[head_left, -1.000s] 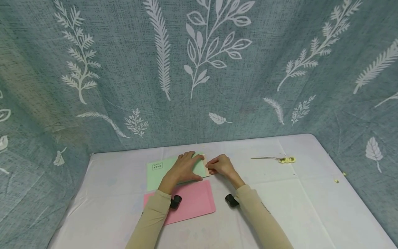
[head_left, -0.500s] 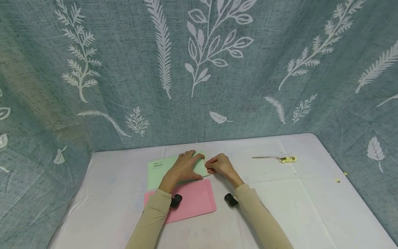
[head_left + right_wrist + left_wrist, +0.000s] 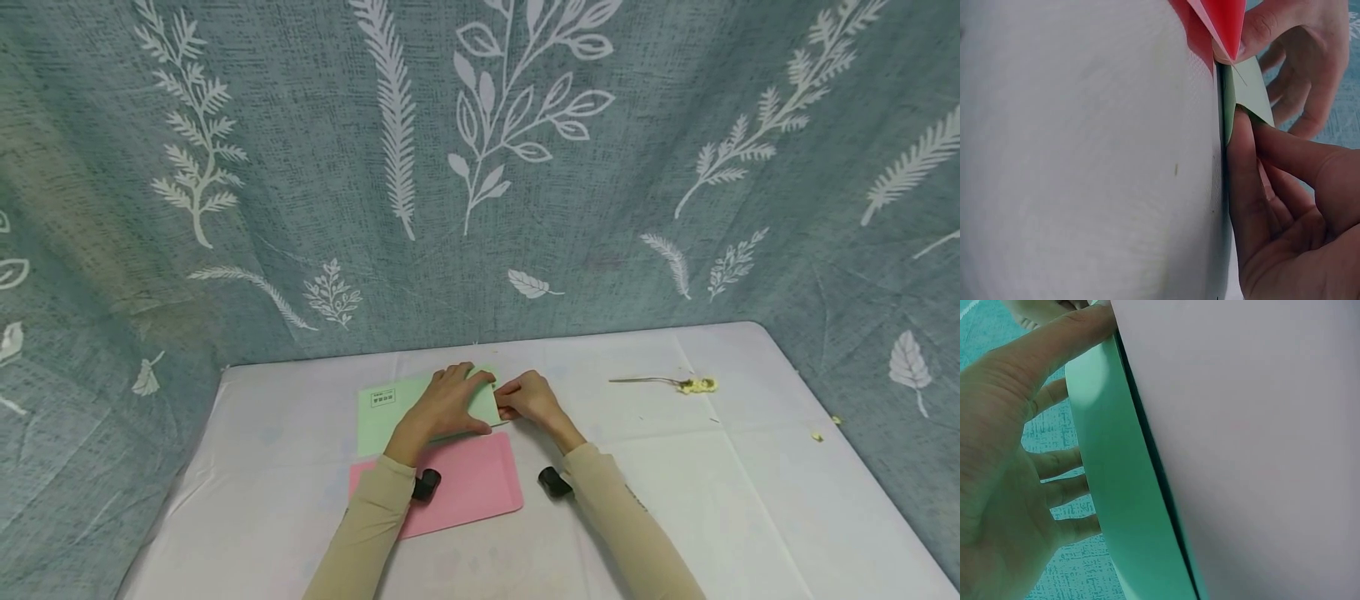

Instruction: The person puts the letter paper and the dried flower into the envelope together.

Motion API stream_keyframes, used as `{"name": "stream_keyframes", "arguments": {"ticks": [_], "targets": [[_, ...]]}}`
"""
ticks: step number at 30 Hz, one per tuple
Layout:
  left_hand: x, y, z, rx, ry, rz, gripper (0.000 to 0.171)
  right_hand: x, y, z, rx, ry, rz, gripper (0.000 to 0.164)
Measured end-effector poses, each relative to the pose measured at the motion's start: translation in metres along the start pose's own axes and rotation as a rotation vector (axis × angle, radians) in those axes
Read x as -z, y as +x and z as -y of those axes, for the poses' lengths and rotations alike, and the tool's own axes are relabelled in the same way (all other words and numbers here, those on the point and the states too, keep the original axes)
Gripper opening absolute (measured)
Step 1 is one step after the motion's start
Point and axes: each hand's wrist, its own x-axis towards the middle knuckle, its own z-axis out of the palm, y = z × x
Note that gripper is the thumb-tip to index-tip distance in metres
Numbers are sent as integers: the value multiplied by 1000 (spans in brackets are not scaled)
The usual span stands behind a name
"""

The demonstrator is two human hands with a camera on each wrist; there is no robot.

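Note:
A pale green envelope (image 3: pixel 401 398) with a small printed box lies at the middle of the table, its mouth to the right. My left hand (image 3: pixel 444 406) grips it across the long edges, thumb at the near edge, fingers at the far one. In the left wrist view the envelope (image 3: pixel 1116 469) bows upward between them. My right hand (image 3: pixel 534 397) is at the mouth, where a thin tan edge of a card (image 3: pixel 496 397) shows. In the right wrist view the thumb and forefinger tips of the right hand (image 3: pixel 1297 212) reach inside the mouth (image 3: pixel 1250 87), hidden from sight.
A pink envelope (image 3: pixel 472 492) lies nearer me, partly under the left forearm. A fork (image 3: pixel 652 381) with yellow crumbled food (image 3: pixel 697 386) lies to the right; small yellow bits (image 3: pixel 817 436) are near the table's right edge. A patterned curtain (image 3: pixel 480 208) hangs behind the white-covered table (image 3: pixel 660 517).
The tan strip at the envelope's mouth has narrowed as the right fingers moved slightly inward. The left hand keeps its grip on the green envelope.

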Motion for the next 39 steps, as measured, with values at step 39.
{"name": "stream_keyframes", "arguments": {"ticks": [39], "targets": [[1,-1,1,4,-30,19,75,57,-11,-16,-6,32,-30,21]]}}
